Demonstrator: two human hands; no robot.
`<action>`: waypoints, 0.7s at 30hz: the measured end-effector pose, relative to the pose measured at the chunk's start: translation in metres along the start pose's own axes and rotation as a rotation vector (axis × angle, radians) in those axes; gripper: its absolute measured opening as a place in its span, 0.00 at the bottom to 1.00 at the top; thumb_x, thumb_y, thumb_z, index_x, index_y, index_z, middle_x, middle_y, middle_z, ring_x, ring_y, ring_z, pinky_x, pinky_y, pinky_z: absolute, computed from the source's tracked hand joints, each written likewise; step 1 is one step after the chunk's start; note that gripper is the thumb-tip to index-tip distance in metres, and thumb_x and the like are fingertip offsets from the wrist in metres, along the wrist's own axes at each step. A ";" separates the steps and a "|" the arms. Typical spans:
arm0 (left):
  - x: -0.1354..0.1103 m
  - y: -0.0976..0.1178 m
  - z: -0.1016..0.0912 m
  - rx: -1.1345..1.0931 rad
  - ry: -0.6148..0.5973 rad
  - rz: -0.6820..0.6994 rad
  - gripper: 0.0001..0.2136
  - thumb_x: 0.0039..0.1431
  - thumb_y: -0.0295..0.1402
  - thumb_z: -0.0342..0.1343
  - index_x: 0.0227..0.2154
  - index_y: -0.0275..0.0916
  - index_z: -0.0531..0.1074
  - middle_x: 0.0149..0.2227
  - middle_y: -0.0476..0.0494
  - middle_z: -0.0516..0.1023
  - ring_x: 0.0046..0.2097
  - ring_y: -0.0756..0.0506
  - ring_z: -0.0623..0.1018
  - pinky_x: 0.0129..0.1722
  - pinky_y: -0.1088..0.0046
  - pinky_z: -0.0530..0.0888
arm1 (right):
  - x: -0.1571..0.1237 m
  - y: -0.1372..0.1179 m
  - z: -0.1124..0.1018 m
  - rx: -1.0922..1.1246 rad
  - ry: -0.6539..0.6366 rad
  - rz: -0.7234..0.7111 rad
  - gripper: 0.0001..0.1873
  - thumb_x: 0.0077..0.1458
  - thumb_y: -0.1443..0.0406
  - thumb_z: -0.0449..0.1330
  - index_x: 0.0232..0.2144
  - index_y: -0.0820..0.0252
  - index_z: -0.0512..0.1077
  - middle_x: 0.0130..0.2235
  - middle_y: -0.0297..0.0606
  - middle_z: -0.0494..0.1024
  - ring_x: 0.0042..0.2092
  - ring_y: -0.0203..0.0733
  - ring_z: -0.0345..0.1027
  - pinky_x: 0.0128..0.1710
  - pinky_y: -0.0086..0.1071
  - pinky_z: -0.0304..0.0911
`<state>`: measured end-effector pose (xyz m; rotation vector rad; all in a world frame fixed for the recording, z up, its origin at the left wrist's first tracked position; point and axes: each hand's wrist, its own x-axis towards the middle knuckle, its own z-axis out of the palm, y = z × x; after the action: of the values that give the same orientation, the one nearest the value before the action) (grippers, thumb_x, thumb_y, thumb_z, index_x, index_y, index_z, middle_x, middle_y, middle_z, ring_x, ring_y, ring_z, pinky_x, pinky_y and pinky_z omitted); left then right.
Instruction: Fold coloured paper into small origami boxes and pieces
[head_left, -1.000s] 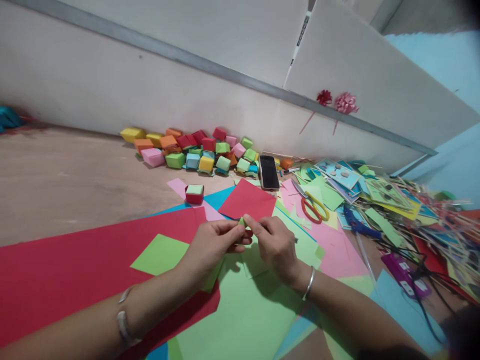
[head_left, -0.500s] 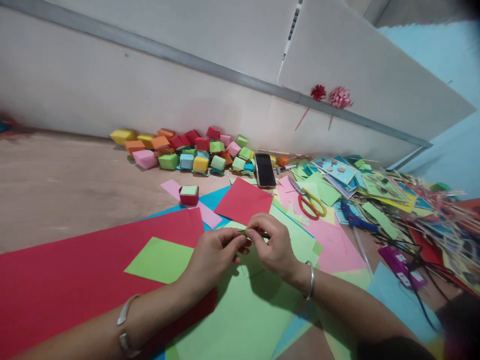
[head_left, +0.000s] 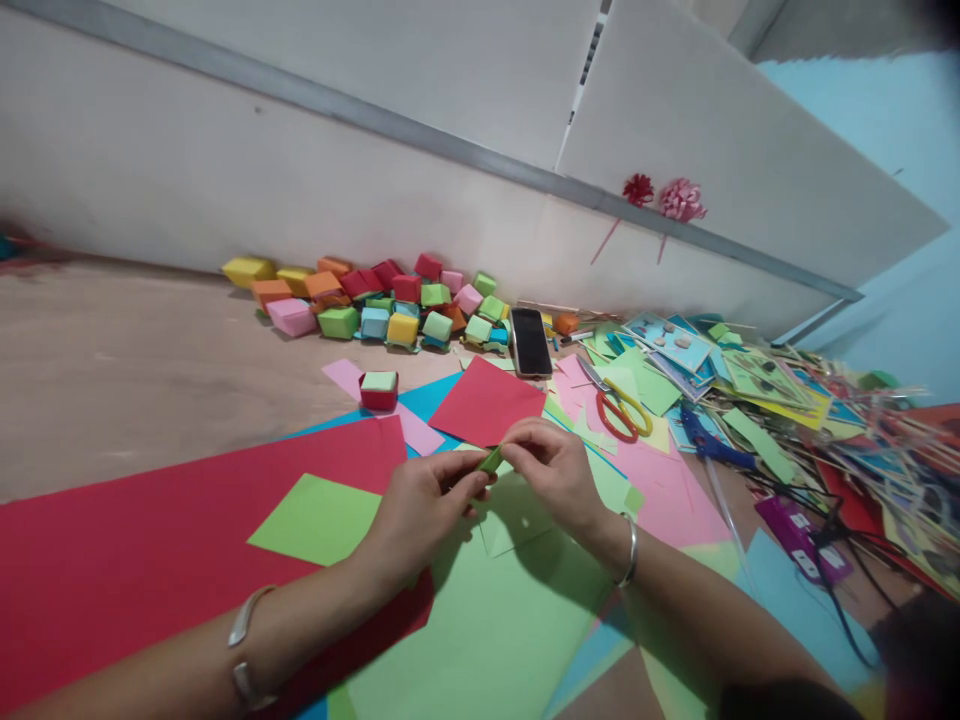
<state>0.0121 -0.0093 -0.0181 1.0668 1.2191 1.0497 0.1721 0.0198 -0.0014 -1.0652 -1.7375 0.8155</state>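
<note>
A small folded piece of green paper (head_left: pixel 490 461) is held between my two hands above a pale green sheet (head_left: pixel 480 620). My left hand (head_left: pixel 429 500) pinches its left end between thumb and fingers. At the other end, the fingertips of my right hand (head_left: pixel 551 470) close on the paper, covering part of it. Just beyond the hands lies a red paper square (head_left: pixel 487 402). A green paper rectangle (head_left: pixel 319 520) rests on a large red sheet (head_left: pixel 187 540) beside my left wrist. A little red box with a pale green top (head_left: pixel 379 391) stands farther back.
Several coloured paper boxes (head_left: pixel 375 300) are heaped along the wall, with a phone (head_left: pixel 531 342) at their right. Scissors (head_left: pixel 622 405) lie on pink paper. A blue glue gun (head_left: pixel 712 438), a purple power strip (head_left: pixel 806 540) with cables and piled paper scraps fill the right side.
The green piece now shows more between my fingertips, turned up to the right. My right hand has shifted slightly right and up.
</note>
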 end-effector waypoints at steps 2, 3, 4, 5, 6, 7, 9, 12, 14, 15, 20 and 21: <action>0.000 0.004 -0.001 -0.006 0.015 0.011 0.19 0.42 0.41 0.62 0.37 0.35 0.81 0.24 0.44 0.80 0.23 0.48 0.74 0.20 0.73 0.74 | 0.004 0.004 -0.003 0.064 -0.077 0.020 0.04 0.53 0.66 0.60 0.28 0.59 0.75 0.32 0.37 0.75 0.34 0.37 0.69 0.34 0.30 0.65; 0.000 0.006 -0.002 -0.009 0.025 0.017 0.19 0.43 0.41 0.62 0.37 0.35 0.81 0.24 0.44 0.79 0.23 0.48 0.74 0.20 0.73 0.74 | 0.005 0.006 -0.005 0.090 -0.122 0.016 0.05 0.52 0.66 0.61 0.32 0.59 0.76 0.35 0.38 0.76 0.37 0.38 0.70 0.37 0.31 0.66; -0.001 0.009 -0.003 -0.012 0.033 0.023 0.19 0.43 0.41 0.62 0.36 0.34 0.81 0.23 0.45 0.79 0.23 0.48 0.74 0.20 0.74 0.74 | 0.007 0.008 -0.006 0.116 -0.164 0.010 0.08 0.51 0.67 0.61 0.36 0.58 0.76 0.39 0.39 0.76 0.40 0.39 0.71 0.39 0.31 0.67; -0.001 0.011 -0.003 -0.015 0.041 0.028 0.18 0.43 0.41 0.62 0.35 0.34 0.81 0.22 0.45 0.79 0.23 0.48 0.74 0.20 0.74 0.74 | 0.007 0.011 -0.007 0.148 -0.199 0.011 0.12 0.50 0.67 0.62 0.40 0.57 0.76 0.41 0.39 0.75 0.42 0.39 0.71 0.41 0.32 0.68; -0.001 0.012 -0.004 -0.019 0.048 0.032 0.17 0.42 0.41 0.62 0.33 0.34 0.81 0.22 0.45 0.78 0.23 0.48 0.74 0.21 0.74 0.75 | 0.008 0.014 -0.007 0.186 -0.225 0.022 0.16 0.49 0.68 0.62 0.42 0.57 0.75 0.42 0.39 0.75 0.44 0.40 0.72 0.42 0.33 0.69; -0.001 0.013 -0.005 -0.022 0.051 0.034 0.17 0.42 0.41 0.62 0.33 0.34 0.81 0.22 0.45 0.78 0.23 0.48 0.75 0.21 0.73 0.75 | 0.008 0.017 -0.007 0.224 -0.243 0.043 0.16 0.48 0.68 0.63 0.42 0.56 0.74 0.42 0.39 0.76 0.43 0.40 0.72 0.43 0.33 0.69; 0.000 0.012 -0.006 -0.027 0.051 0.028 0.18 0.42 0.42 0.62 0.33 0.33 0.81 0.23 0.44 0.78 0.24 0.47 0.75 0.19 0.72 0.76 | 0.008 0.022 -0.006 0.267 -0.237 0.104 0.12 0.46 0.67 0.65 0.37 0.57 0.74 0.38 0.37 0.77 0.40 0.39 0.73 0.42 0.34 0.70; 0.001 0.009 -0.007 -0.034 0.048 0.006 0.20 0.43 0.42 0.62 0.37 0.32 0.80 0.24 0.43 0.78 0.23 0.47 0.74 0.16 0.70 0.76 | 0.006 0.025 -0.005 0.204 -0.168 0.170 0.08 0.47 0.64 0.66 0.33 0.58 0.76 0.35 0.38 0.81 0.37 0.41 0.75 0.42 0.37 0.71; 0.002 0.008 -0.007 -0.043 0.052 -0.005 0.21 0.44 0.42 0.61 0.38 0.32 0.80 0.25 0.43 0.78 0.23 0.47 0.73 0.15 0.69 0.76 | 0.005 0.024 -0.006 0.161 -0.141 0.194 0.09 0.49 0.64 0.65 0.35 0.58 0.78 0.36 0.39 0.82 0.37 0.42 0.76 0.41 0.38 0.72; 0.002 0.008 -0.008 -0.048 0.053 -0.006 0.21 0.44 0.42 0.61 0.39 0.32 0.80 0.26 0.43 0.78 0.22 0.47 0.73 0.15 0.68 0.76 | 0.004 0.023 -0.006 0.161 -0.146 0.208 0.09 0.49 0.64 0.65 0.35 0.58 0.79 0.37 0.40 0.82 0.37 0.42 0.77 0.41 0.38 0.72; 0.002 0.010 -0.008 -0.062 0.031 0.012 0.19 0.44 0.42 0.61 0.37 0.33 0.80 0.24 0.45 0.76 0.23 0.47 0.74 0.16 0.69 0.77 | 0.003 0.018 -0.006 0.349 -0.199 0.330 0.18 0.43 0.69 0.67 0.40 0.57 0.77 0.34 0.36 0.82 0.33 0.39 0.76 0.36 0.35 0.72; 0.002 0.010 -0.008 -0.063 0.027 0.015 0.19 0.44 0.43 0.61 0.36 0.34 0.80 0.24 0.45 0.76 0.23 0.47 0.74 0.16 0.70 0.76 | 0.003 0.017 -0.006 0.384 -0.205 0.347 0.19 0.42 0.70 0.67 0.41 0.57 0.76 0.33 0.36 0.82 0.32 0.38 0.75 0.35 0.34 0.71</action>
<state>0.0037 -0.0049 -0.0091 1.0175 1.1940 1.1099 0.1821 0.0296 -0.0129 -1.0568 -1.4898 1.4553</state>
